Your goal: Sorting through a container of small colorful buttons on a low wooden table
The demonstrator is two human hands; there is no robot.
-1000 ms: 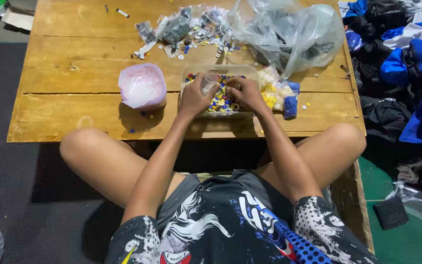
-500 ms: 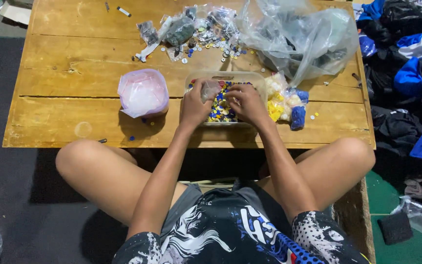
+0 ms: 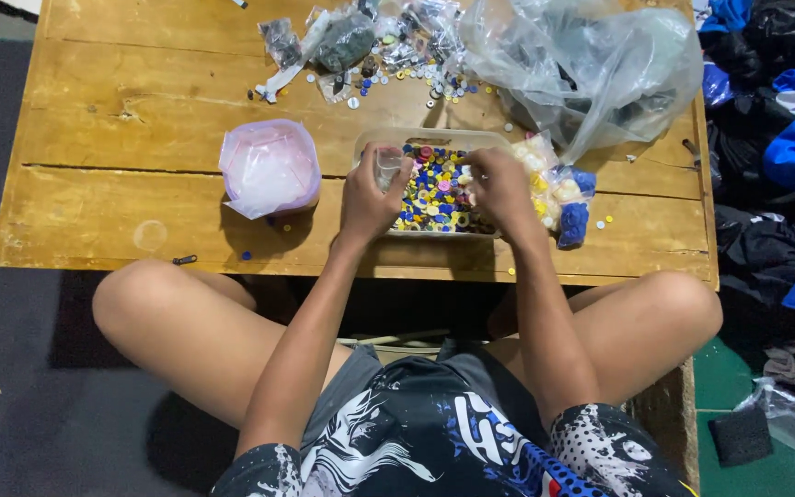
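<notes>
Our left hand [image 3: 372,195] closes its fingers round one small clear plastic bag [image 3: 386,167]; our right hand [image 3: 499,187], fingers curled, touches mixed coloured buttons [image 3: 436,189] in one clear rectangular plastic tray [image 3: 416,137] between both hands.

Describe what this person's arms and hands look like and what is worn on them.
Both arms are bare along all that shows: no sleeves reach the forearms or wrists. No gloves, watch or bracelet can be made out on the left hand or the right hand; rings are too small to tell. Lower down, dark shorts with white, blue and red graphic print are worn.
</notes>
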